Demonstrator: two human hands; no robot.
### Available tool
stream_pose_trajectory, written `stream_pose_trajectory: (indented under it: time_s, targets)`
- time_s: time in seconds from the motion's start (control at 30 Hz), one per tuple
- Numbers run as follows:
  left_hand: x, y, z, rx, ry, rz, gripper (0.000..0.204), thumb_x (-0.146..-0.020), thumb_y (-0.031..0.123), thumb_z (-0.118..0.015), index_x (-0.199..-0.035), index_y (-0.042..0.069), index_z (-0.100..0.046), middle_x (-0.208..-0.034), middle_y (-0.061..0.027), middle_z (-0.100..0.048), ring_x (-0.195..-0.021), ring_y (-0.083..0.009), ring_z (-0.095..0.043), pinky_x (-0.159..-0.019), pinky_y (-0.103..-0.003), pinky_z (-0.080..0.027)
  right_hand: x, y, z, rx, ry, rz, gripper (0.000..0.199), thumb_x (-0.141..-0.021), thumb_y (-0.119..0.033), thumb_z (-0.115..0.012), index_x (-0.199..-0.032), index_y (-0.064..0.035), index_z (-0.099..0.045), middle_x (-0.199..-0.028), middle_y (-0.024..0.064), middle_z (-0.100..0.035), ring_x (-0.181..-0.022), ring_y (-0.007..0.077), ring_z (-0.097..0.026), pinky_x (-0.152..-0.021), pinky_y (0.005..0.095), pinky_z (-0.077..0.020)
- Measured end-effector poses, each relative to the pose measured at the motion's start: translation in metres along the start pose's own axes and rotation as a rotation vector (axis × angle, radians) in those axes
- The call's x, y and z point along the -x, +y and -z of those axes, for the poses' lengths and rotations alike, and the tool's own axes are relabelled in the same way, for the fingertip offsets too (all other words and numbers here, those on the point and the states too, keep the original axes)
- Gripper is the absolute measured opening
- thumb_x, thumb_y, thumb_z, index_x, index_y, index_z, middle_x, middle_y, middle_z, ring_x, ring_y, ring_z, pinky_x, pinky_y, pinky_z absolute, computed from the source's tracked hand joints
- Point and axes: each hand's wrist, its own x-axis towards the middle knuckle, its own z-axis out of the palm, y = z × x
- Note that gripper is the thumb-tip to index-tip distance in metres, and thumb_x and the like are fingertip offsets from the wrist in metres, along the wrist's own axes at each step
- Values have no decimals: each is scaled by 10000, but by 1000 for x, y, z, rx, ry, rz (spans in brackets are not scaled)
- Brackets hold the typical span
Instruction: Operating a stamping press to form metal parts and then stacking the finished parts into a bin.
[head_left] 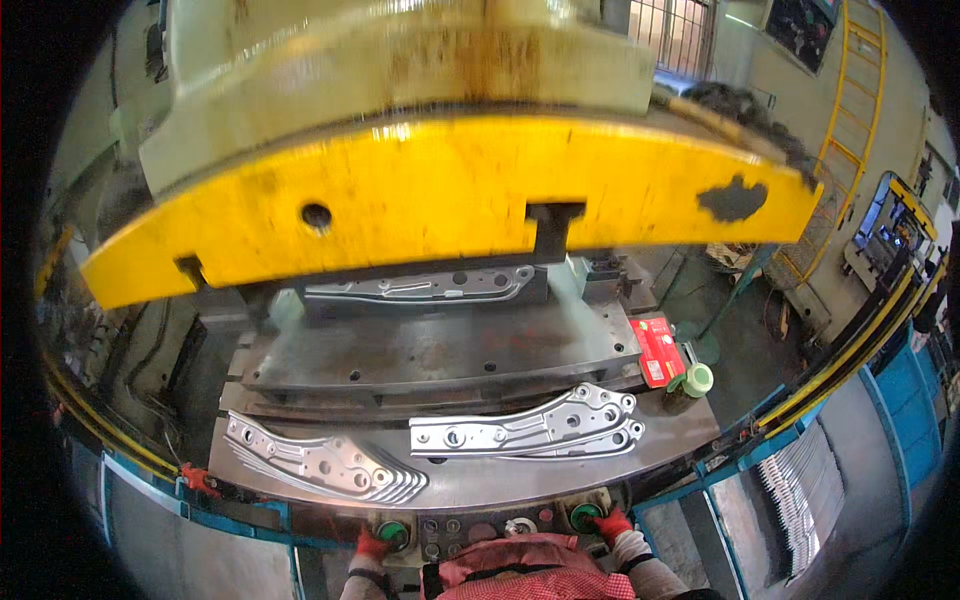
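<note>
My left hand, in a red glove, rests against the left green push button on a control panel. Also red-gloved, my right hand touches the right green push button. Both hands are small in view, and how their fingers are bent does not show. Beyond the panel, a fanned stack of curved silver metal brackets lies at the left of the metal table. Right of it are overlapping silver brackets. Another bracket sits in the press, partly hidden under the yellow ram.
A red card or packet and a green-lidded bottle stand at the table's right. Blue-framed bins flank me; the right one holds a row of brackets. A yellow ladder rises at the far right.
</note>
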Motion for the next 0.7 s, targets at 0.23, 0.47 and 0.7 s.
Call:
stream_pose_trajectory:
  time_s: [0.23, 0.47, 0.7]
  targets:
    - [57, 54, 62, -172, 171, 163, 909, -734, 438, -650, -1383, 4, -184, -1402, -182, -267, -1297, -290, -258, -1070, -396, -219, -18, 17, 37, -651, 492, 132, 828, -753, -267, -669, -1341, 84, -203, -1295, 252, -411, -1203, 345, -400, -1013, 362, -313]
    - [56, 288, 137, -492, 923, -503, 775, -784, 370, -645, -1351, -10, -278, -1375, -211, -312, -1278, -323, -286, -1062, -386, -210, 29, -159, 139, 115, 650, 704, 975, -639, -362, -735, -1378, -12, -206, -1409, 204, -226, -1309, 361, -192, -1068, 451, -164]
    - [-18, 554, 56, -983, 568, -1149, 726, -645, 352, -696, -1266, 92, -425, -1321, -150, -393, -1248, -307, -341, -1071, -445, -177, -16, -281, 93, 1010, 5, 1085, 957, -541, -453, -745, -1317, -67, -336, -1334, 191, -351, -1260, 353, -295, -1061, 506, -173]
